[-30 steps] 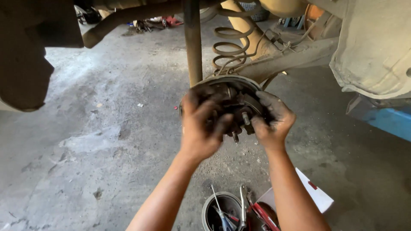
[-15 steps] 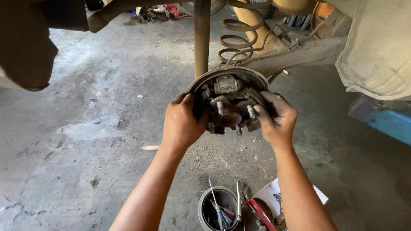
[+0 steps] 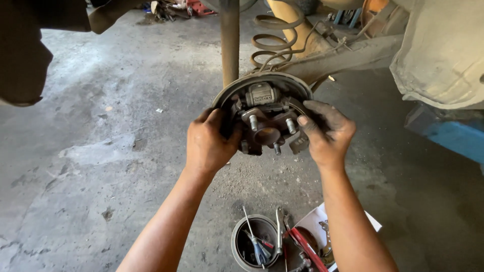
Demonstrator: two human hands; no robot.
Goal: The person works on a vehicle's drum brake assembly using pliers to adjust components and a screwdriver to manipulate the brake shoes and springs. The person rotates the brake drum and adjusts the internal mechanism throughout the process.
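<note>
Presently, the left hand [image 3: 207, 145] gripped the left edge of the brake assembly [image 3: 264, 113], fingers curled round it; the right hand [image 3: 325, 133] pinched its right edge. The wheel hub [image 3: 267, 133] sat centred between them, facing the person.

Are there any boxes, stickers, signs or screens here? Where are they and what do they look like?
White flat box or card: on the floor at the bottom, beside the round tin of tools; rectangular, plain white, partly hidden by the right forearm and red-handled pliers.
Raised lettering on the grey metal block: top of the brake assembly, between the left hand and the right hand.
No signs or screens show.
</note>
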